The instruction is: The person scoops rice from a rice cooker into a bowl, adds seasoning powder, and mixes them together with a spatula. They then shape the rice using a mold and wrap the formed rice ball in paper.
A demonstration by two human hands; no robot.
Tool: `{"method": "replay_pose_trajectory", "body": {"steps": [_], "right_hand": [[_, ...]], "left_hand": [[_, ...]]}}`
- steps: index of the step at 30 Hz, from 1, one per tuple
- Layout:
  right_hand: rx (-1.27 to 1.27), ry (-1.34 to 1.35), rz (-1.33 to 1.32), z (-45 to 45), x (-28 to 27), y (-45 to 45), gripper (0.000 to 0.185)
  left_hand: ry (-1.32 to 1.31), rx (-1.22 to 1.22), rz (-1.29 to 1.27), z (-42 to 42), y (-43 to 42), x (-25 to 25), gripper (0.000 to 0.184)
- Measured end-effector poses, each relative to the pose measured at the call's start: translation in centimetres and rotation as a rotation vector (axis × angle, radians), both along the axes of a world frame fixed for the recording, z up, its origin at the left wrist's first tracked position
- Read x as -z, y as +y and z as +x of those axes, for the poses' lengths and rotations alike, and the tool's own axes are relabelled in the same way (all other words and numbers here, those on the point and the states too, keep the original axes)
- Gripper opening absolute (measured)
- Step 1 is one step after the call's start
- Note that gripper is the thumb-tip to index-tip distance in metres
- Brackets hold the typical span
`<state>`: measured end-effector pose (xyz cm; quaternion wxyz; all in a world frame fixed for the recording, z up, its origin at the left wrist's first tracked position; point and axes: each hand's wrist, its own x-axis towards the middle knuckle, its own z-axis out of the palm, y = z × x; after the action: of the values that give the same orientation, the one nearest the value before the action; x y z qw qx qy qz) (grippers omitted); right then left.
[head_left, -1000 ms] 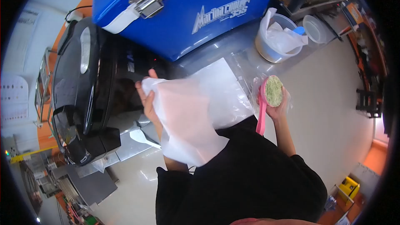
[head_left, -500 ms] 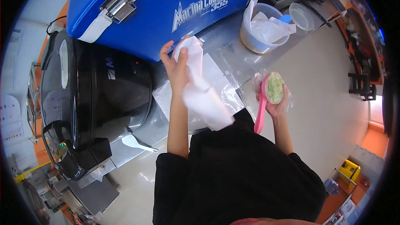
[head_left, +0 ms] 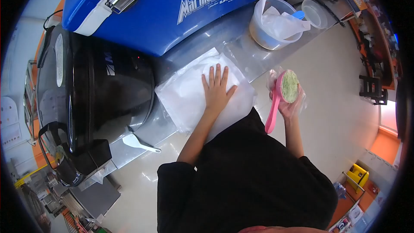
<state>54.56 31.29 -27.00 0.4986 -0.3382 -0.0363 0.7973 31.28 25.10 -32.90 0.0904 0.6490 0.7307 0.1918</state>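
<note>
My left hand (head_left: 217, 91) lies flat with fingers spread on a white paper sheet (head_left: 185, 103). The sheet rests on clear plastic over the metal counter. Off the counter's edge, my right hand (head_left: 290, 108), in a clear plastic glove, grips a pink scoop (head_left: 278, 99). The scoop's handle points down toward my body. Its round cup is packed with a pale green, grainy food (head_left: 290, 87), possibly rice, facing up.
A blue cooler box (head_left: 164, 13) stands along the back. To the left is a large black rice cooker (head_left: 116, 86), with a white rice paddle (head_left: 140, 142) near it. A clear tub (head_left: 276, 26) holds paper and a blue-handled utensil; a round lid (head_left: 314, 14) lies beside it.
The white sheet, held up and swinging in my left hand before, now lies on the counter under my opened palm. The right hand keeps the filled scoop, tilted slightly differently.
</note>
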Motion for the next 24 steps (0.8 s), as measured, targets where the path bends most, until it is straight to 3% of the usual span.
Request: {"method": "replay_pose_trajectory", "body": {"steps": [4, 11, 13, 17, 21, 24], "right_hand": [[-0.096, 0.032, 0.136, -0.1, 0.0, 0.2, 0.050], [-0.116, 0.117, 0.141, -1.6, -1.5, 0.1, 0.053], [-0.139, 0.150, 0.162, -2.4, -3.1, 0.2, 0.055], [-0.211, 0.120, 0.076, -6.3, -5.5, -0.2, 0.055], [-0.299, 0.100, 0.072, -8.8, -3.6, -0.4, 0.053], [-0.318, 0.053, 0.122, -9.4, -1.1, 0.0, 0.048]], "left_hand": [[0.018, -0.018, 0.064, 0.1, 0.1, 0.2, 0.057], [0.021, 0.052, 0.117, -0.4, 0.7, 2.7, 0.058], [0.039, 0.064, 0.101, -0.3, 1.2, 0.7, 0.062], [-0.046, 0.041, -0.039, 0.3, 2.6, -1.7, 0.077], [-0.009, -0.096, -0.075, 1.2, 0.6, -0.7, 0.089], [-0.008, -0.143, -0.284, 1.6, -4.1, -2.7, 0.091]]}}
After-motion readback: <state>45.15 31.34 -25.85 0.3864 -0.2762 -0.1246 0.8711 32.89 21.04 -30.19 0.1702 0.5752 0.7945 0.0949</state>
